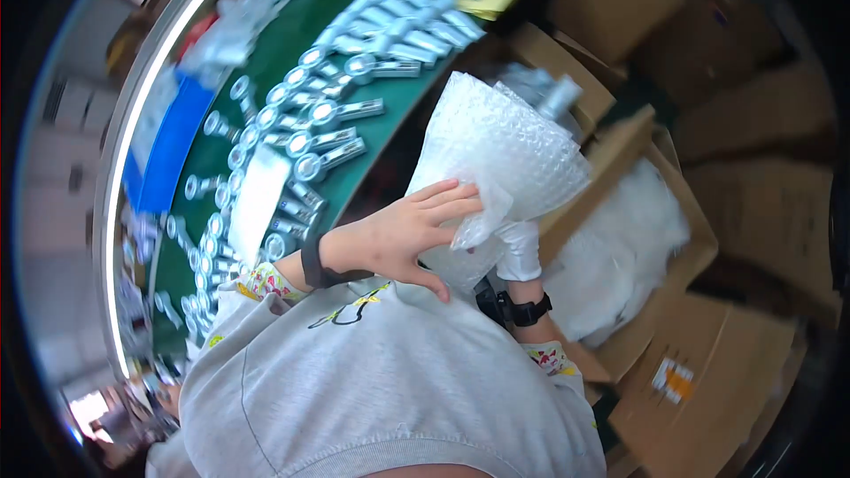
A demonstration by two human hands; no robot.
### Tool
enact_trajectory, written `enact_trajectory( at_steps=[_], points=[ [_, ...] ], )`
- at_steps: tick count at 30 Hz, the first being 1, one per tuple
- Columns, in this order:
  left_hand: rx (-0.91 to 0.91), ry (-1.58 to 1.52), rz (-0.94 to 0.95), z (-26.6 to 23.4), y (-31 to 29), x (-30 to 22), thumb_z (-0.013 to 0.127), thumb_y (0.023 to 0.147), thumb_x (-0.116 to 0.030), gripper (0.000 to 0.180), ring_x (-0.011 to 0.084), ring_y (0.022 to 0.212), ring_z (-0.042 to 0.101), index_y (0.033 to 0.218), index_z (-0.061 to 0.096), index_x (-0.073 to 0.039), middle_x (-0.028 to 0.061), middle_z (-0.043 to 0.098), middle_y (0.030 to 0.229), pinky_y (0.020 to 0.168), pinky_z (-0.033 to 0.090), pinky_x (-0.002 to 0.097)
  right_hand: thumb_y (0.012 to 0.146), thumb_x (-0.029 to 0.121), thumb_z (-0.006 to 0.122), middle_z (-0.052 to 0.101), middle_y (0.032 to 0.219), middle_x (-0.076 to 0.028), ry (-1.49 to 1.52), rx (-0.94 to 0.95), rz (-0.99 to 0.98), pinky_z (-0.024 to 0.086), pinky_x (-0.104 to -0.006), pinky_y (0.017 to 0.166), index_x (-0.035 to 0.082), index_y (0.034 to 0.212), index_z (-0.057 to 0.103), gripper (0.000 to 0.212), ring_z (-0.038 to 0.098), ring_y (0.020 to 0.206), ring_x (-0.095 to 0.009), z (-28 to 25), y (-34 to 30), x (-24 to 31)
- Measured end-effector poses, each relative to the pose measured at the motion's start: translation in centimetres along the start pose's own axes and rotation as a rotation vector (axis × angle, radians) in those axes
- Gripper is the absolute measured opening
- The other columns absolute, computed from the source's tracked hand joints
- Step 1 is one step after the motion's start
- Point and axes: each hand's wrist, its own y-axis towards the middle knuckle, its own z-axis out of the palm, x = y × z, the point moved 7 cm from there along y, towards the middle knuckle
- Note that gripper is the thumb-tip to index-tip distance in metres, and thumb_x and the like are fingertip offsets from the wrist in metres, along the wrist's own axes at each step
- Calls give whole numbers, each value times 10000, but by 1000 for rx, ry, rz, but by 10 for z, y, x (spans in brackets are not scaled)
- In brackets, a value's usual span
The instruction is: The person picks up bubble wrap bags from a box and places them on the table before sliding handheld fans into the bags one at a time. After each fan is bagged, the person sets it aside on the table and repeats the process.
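Note:
A bundle of clear bubble wrap [509, 142] is held up in front of me, flaring wide at the far end and gathered near my hands. My left hand [390, 232], bare with a dark wristband, lies against its near left side, fingers stretched out and thumb apart. White fabric, like a glove, covers my right hand [519, 250], which supports the gathered end from below. The wrap hides most of the right fingers. Whether anything sits inside the wrap I cannot tell.
Many silver, round-headed handheld devices [341, 155] stand in rows on the green table [390, 128] at left, near a white sheet [258, 199] and a blue bin [177, 142]. An open carton [699, 221] with white plastic bags is at right; more cardboard boxes [770, 204] surround it.

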Motion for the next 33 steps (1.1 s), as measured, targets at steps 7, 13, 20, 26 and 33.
enact_trajectory(
  at_steps=[7,13,20,26,33],
  points=[
    [-1020,-115,-555,-84,-179,100,757,680,-181,759,270,1223,366,1302,346,-40,154,442,1229,1017,300,380,892,302,514,392,1328,-133,-367,551,-76,404,-358,958,10,1336,299,573,436,1162,-246,145,78,-96],
    [-1313,-822,-863,-58,-275,164,754,689,-166,765,241,1143,435,1278,295,-2,180,440,1205,942,377,373,884,373,526,401,1320,-117,219,510,477,373,-358,984,15,1320,325,599,402,1192,-209,273,69,-112],
    [-1824,-756,-1011,-52,-356,178,759,681,-174,830,250,1097,466,1281,214,4,185,414,1219,914,402,366,722,188,726,451,1249,-140,-272,889,341,389,-321,955,0,1303,340,722,437,1158,-195,341,105,-140],
    [-2360,-474,-1147,-26,-392,145,740,705,-148,837,241,1065,488,1309,175,-18,160,421,1213,889,417,348,556,8,781,539,1128,-126,-741,1132,489,421,-286,889,-21,1267,380,817,533,1026,-201,412,132,-161],
    [-2786,-600,-1125,33,-442,96,711,744,-147,714,213,1041,494,1312,284,-77,147,451,1189,856,428,331,562,60,723,603,996,-127,-1246,1816,384,443,-280,811,-18,1169,486,656,570,932,-192,499,131,-199]
  ],
)
